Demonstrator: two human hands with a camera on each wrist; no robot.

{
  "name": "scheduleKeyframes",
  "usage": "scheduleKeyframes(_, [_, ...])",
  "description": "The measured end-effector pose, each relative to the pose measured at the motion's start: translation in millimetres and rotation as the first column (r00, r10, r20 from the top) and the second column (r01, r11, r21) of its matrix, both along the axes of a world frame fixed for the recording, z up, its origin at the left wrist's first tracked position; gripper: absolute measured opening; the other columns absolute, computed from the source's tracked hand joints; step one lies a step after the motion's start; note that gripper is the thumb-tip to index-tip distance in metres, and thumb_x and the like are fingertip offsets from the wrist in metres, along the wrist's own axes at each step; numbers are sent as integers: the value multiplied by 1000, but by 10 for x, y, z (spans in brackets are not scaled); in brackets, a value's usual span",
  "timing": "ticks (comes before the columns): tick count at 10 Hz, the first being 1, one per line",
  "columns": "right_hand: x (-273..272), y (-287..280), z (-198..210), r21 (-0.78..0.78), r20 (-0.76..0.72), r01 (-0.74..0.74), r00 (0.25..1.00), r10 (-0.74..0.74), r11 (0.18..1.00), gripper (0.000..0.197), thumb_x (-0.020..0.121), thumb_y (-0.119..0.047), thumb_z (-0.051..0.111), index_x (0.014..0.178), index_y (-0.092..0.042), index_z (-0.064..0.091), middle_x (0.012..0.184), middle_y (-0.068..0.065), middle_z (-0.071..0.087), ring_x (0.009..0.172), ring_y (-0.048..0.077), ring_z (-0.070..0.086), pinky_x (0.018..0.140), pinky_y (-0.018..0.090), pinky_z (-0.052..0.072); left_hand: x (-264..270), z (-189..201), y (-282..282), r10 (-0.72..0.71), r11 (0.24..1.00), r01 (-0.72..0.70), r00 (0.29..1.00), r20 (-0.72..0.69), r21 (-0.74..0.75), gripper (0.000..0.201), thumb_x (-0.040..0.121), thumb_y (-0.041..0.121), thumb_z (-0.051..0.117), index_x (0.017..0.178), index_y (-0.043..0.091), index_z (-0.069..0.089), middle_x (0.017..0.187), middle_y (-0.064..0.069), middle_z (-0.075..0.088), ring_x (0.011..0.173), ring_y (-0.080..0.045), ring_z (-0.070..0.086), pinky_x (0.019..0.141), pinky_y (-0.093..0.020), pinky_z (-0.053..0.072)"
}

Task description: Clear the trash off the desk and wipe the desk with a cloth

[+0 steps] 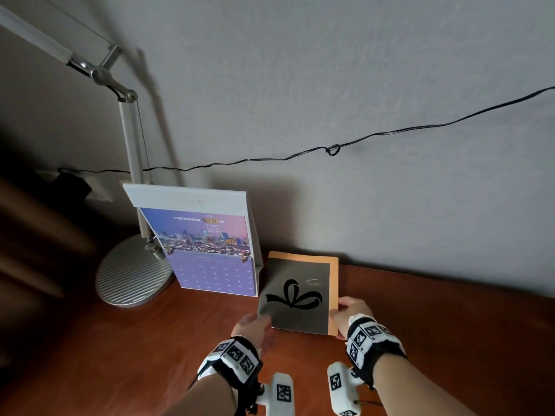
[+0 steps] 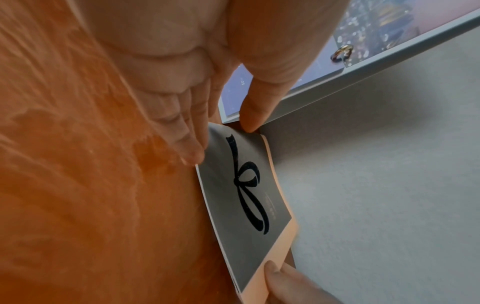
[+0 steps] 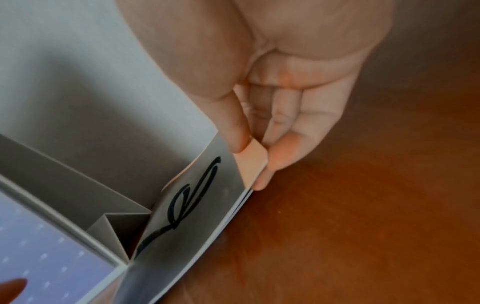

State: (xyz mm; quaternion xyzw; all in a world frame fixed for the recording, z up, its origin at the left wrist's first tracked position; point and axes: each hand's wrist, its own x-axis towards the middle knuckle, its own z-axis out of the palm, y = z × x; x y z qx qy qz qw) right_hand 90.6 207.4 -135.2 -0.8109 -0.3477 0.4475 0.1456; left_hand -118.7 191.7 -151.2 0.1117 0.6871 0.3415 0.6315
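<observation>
Both forearms, strapped with black bands carrying black-and-white square markers, rise from the bottom of the head view toward a grey booklet (image 1: 297,295) with a black ribbon bow drawn on its cover and a pale orange margin along its top and right edges. It sits at lower centre on the reddish-brown desk (image 1: 150,349), its far edge at the grey wall (image 1: 330,70). At its lower left corner the left hand (image 1: 252,324) pinches it, and the right hand (image 1: 350,316) grasps its lower right edge. Just left of it stands a desk calendar (image 1: 207,244) with a city skyline photo and the words "GLOBAL HOTEL GROUP", the smaller writing above them too blurred to read. Behind the calendar is a silver desk lamp (image 1: 132,277) with a ribbed round base, and a black cable (image 1: 330,150) with a knot crosses the wall. Only the left wrist view shows the left thumb on the booklet's cover with the fingers (image 2: 189,142) beneath its corner, plus a gold ring binding on the calendar at upper right. Seen alone in the right wrist view is the booklet's layered page edge, along with the right thumb pressed on the orange corner and the fingers (image 3: 285,144) curled under it.
</observation>
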Motion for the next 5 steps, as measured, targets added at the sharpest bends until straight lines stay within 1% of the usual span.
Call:
scheduleKeyframes(1, [24,-11,-33,15,96,-85,992,83,996,37,86,-13,61,122,-18,64,106,3,70,92,23,68,80,33,58,-6,-75,7,-86,996,86,996,0,8,46,91,8,58,134,10,42,91,-13,64,76,-29,62,77,-45,52])
scheduleKeyframes(2, [52,-42,35,16,154,-141,978,137,990,41,86,-18,62,128,-18,60,118,3,67,106,21,63,86,23,50,26,-1,0,-21,1000,21,1000,-5,0,48,88,9,63,132,12,45,75,-12,60,62,-25,56,62,-37,47])
scheduleKeyframes(3, [51,-82,44,17,110,-108,988,105,994,39,83,-20,65,122,-17,64,109,4,71,97,21,68,86,30,55,24,26,-16,-8,999,7,1000,11,34,48,91,1,57,136,8,41,74,-13,55,55,-23,51,55,-32,43])
scheduleKeyframes(4, [9,-211,97,3,88,-119,989,119,993,35,81,-22,67,116,-16,66,100,4,72,88,20,70,81,33,58,-1,252,-101,-35,999,35,999,6,40,50,91,-2,55,138,6,38,73,-14,52,55,-22,49,56,-34,42])
scheduleKeyframes(5, [-45,-329,123,34,59,-130,990,128,991,35,81,-26,70,115,-16,66,102,5,72,92,20,69,83,36,58,-19,438,-205,-80,995,80,997,-7,55,52,91,1,56,139,7,38,81,-15,57,63,-26,55,60,-38,47])
